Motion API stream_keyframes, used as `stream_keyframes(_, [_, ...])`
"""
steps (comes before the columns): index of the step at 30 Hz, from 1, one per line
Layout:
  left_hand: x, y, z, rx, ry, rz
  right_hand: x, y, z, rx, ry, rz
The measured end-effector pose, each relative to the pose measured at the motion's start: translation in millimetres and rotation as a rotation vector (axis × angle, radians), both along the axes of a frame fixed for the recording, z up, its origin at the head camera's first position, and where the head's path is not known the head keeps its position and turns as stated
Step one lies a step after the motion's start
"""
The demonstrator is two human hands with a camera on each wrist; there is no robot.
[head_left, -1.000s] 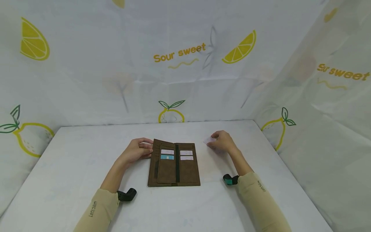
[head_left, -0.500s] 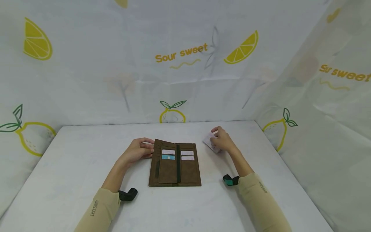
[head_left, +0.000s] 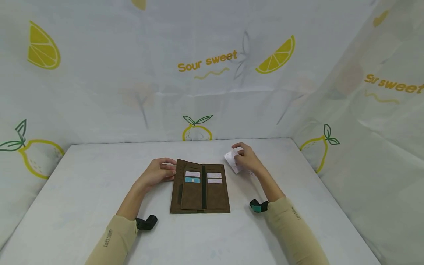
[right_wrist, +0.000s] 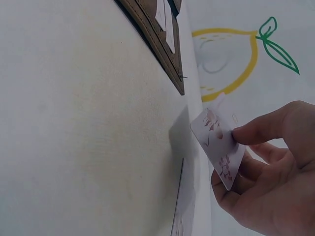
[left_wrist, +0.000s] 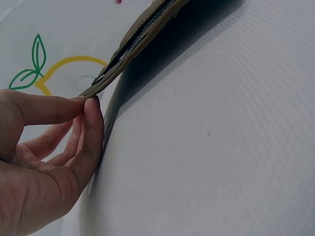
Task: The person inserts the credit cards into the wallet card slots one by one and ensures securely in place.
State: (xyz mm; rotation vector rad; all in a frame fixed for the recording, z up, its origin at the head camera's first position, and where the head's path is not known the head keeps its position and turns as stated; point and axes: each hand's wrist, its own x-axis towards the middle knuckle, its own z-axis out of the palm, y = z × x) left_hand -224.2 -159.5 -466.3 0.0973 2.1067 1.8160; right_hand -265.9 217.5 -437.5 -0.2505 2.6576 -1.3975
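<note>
A brown bifold wallet [head_left: 190,197] lies unfolded on the table, cards showing in its slots: a blue card [head_left: 192,180] under a white one on the left, two white ones on the right. My left hand [head_left: 158,171] pinches the wallet's left edge between thumb and index finger; the left wrist view shows that edge [left_wrist: 129,51] raised above the table. To the wallet's right, my right hand [head_left: 247,161] holds a white card [right_wrist: 219,142] with reddish drawings, its thumb on the face. Below that hand, another pale card [right_wrist: 185,204] rests on the table.
The table [head_left: 205,239] has a white cover. A white cloth wall [head_left: 212,106] with lemon prints stands behind it, and a similar cloth [head_left: 374,154] hangs along the right side.
My right hand has raised the white card from beside the wallet and moved left and slightly away from me with it. My left hand keeps its pinch on the wallet.
</note>
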Motion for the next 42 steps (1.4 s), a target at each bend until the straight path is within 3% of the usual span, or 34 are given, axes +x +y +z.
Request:
stream_keyframes(18, [-2.6, 1.3, -2.3, -0.001, 0.000, 0.011, -1.5, -18.7, -4.6, -0.154, -0.050, -0.097])
stream_keyframes(28, [-0.8, 1.8, 0.0, -0.032, 0.000, 0.018, -5.7, -30.2, -11.0, -0.184, -0.043, -0.129])
stream_keyframes(42, [-1.6, 1.9, -0.3, -0.020, 0.004, 0.015, -6.8, -39.0, -15.2, -0.157, -0.035, -0.072])
